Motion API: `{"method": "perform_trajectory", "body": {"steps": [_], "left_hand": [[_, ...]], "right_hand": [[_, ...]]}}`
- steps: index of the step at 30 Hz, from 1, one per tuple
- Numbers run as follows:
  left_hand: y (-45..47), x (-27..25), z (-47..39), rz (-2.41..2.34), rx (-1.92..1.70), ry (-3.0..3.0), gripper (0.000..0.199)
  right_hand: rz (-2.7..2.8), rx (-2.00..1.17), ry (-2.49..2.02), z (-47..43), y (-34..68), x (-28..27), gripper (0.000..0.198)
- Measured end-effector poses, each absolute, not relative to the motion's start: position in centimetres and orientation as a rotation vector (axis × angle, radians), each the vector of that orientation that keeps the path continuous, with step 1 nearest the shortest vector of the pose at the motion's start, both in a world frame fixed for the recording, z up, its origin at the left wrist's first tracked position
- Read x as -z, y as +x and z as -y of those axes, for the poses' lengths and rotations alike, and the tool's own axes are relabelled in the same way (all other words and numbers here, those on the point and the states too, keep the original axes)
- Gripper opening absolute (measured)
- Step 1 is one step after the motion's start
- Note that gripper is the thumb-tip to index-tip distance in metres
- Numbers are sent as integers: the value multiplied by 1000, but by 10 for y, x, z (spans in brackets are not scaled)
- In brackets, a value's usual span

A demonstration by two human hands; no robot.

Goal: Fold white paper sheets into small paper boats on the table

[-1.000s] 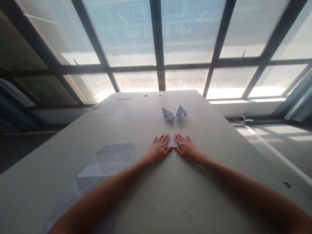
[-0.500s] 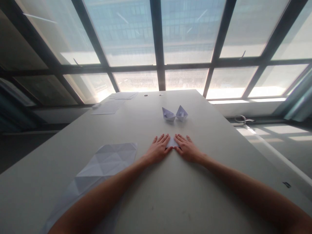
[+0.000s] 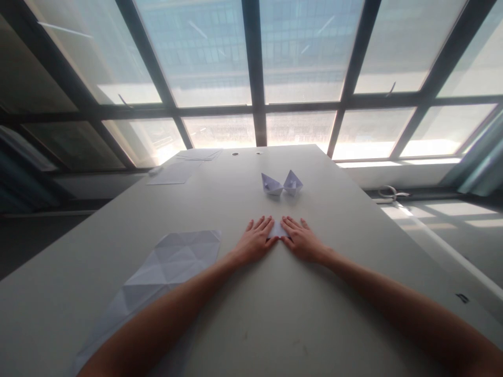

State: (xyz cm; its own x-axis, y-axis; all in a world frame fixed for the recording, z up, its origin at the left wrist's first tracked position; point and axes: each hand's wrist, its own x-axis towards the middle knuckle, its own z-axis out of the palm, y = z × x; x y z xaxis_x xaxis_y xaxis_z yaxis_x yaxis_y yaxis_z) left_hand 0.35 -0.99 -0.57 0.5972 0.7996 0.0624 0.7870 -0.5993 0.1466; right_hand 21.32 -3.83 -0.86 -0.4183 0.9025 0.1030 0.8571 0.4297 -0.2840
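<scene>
A small folded piece of white paper (image 3: 278, 229) lies flat on the white table (image 3: 251, 303), mostly covered by my hands. My left hand (image 3: 257, 238) rests palm down on its left side, fingers stretched out. On its right side, my right hand (image 3: 302, 238) presses flat in the same way, with the thumbs close together at the near edge. Just beyond the fingertips stand two folded paper boats, a left one (image 3: 272, 185) and a right one (image 3: 293, 183), close side by side. A large creased sheet of paper (image 3: 173, 259) lies partly under my left forearm.
Flat paper sheets (image 3: 176, 172) lie at the table's far left. Two round holes, one of them a dark-rimmed hole (image 3: 234, 154), sit near the far edge. A small dark mark (image 3: 462, 298) shows at the right edge. Large windows (image 3: 298, 57) rise behind the table.
</scene>
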Motion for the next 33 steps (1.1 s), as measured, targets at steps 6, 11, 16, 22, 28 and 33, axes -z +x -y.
{"method": "perform_trajectory", "body": {"steps": [6, 11, 16, 22, 28, 33], "left_hand": [[4, 5, 10, -1358, -186, 2719, 67], [4, 6, 10, -1360, -180, 2713, 68], [4, 7, 9, -1352, -196, 2721, 68], [4, 6, 11, -1349, -203, 2718, 68], [3, 6, 10, -1351, -209, 2718, 67], [3, 7, 10, -1340, -213, 2720, 67]], "right_hand": [[2446, -274, -1537, 38, 214, 9, 62], [2455, -277, -1551, 38, 213, 8, 62], [2448, -278, -1539, 38, 213, 8, 62], [2441, -285, -1540, 38, 213, 9, 61], [2438, -282, -1535, 37, 213, 9, 62], [2440, -283, -1526, 37, 214, 10, 61]]}}
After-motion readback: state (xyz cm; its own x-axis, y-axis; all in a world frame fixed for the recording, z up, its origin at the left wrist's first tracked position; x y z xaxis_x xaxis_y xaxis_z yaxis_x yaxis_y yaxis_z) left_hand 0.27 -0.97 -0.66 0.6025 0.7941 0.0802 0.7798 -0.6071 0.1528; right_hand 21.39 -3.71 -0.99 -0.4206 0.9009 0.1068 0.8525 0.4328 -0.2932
